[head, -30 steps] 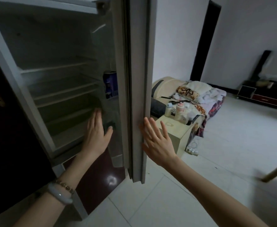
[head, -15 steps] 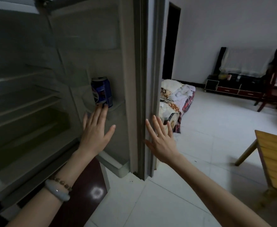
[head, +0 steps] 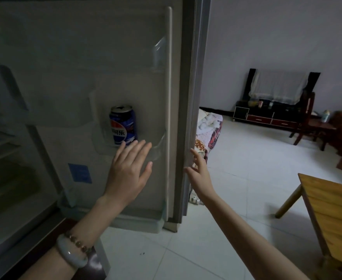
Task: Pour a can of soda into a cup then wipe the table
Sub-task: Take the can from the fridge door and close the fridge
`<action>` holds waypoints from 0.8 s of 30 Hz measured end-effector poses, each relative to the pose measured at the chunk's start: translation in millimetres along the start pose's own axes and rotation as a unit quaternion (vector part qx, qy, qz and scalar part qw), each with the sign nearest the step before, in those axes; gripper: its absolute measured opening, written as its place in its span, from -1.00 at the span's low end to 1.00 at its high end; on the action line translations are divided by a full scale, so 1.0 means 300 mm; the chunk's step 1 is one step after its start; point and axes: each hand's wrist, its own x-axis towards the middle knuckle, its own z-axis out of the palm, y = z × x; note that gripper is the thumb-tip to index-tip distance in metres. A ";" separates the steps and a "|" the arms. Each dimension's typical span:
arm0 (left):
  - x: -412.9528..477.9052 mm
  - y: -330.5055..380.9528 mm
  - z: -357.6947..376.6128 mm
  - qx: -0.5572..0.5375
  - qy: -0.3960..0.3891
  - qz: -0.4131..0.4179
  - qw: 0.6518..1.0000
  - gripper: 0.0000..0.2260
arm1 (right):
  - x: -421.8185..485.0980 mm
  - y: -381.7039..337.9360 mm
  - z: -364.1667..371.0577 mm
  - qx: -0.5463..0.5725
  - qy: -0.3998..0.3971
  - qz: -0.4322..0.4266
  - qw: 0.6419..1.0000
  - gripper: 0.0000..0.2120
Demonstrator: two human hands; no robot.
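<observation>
A blue soda can [head: 123,126] stands upright in a shelf pocket on the inside of the open fridge door [head: 81,63]. My left hand [head: 130,170] is raised just below the can with straight fingers, its fingertips close to the can's base and holding nothing. My right hand [head: 198,172] rests with spread fingers against the outer edge of the door. A wooden table [head: 333,215] shows at the right edge. No cup or cloth is in view.
The fridge interior [head: 6,162] with bare shelves lies at left. Behind the door are a mattress with bedding [head: 210,130], a dark TV stand [head: 267,116] and wooden chairs [head: 311,122] on the white tiled floor [head: 246,178].
My view has turned right and closer to the door. My left hand has moved up toward the can; my right hand stays on the door edge.
</observation>
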 end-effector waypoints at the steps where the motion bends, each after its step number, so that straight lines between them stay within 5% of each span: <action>1: 0.025 0.000 0.029 0.004 -0.004 0.003 1.000 -0.58 | 0.047 0.012 -0.012 -0.008 0.005 0.005 1.000 -0.38; 9: 0.198 0.011 0.198 0.038 -0.031 -0.019 0.999 -0.55 | 0.320 0.083 -0.033 -0.012 -0.088 0.021 0.996 -0.25; 24: 0.399 0.013 0.422 0.123 -0.019 -0.078 0.989 -0.53 | 0.745 0.210 -0.088 0.133 -0.210 0.070 0.966 -0.34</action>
